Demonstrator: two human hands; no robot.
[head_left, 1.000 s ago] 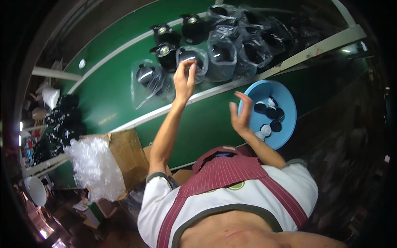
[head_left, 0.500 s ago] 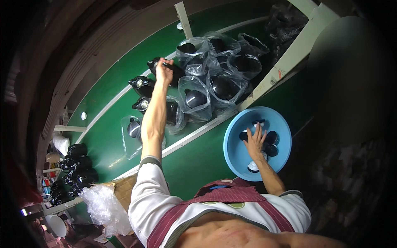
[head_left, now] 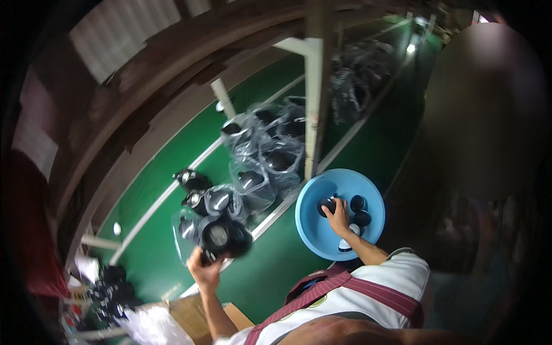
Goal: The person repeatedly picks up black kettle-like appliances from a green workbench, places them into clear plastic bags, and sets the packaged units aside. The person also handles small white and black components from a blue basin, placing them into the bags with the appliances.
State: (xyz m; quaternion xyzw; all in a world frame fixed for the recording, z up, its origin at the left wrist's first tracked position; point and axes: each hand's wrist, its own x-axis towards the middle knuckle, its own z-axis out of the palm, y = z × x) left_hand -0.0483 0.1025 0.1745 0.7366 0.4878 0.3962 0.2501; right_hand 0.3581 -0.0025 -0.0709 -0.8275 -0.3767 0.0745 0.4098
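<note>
My left hand (head_left: 206, 269) is closed on the handle of a black jug (head_left: 237, 240), which is tilted with its pale, round inside showing. My right hand (head_left: 338, 218) reaches into a light blue basin (head_left: 301, 221), its fingers closed around a black round lid (head_left: 326, 206). Other dark round lids (head_left: 361, 218) and a white-and-black piece (head_left: 345, 245) lie in the basin beside that hand. Beyond the held jug, two unwrapped black jugs (head_left: 192, 179) rest on the green surface, next to several black jugs in clear plastic bags (head_left: 251, 183).
A pale upright post (head_left: 312, 109) rises behind the basin, and a light rail (head_left: 276, 215) runs along the green bench (head_left: 146, 244). Near my left forearm stand a cardboard box (head_left: 187, 319) and crumpled clear plastic (head_left: 152, 326). More black jugs (head_left: 112, 293) are grouped at the far left.
My left hand has picked up a black jug from the bench and brought it nearer to me. My right hand has closed on a lid in the basin. The view has turned right.
</note>
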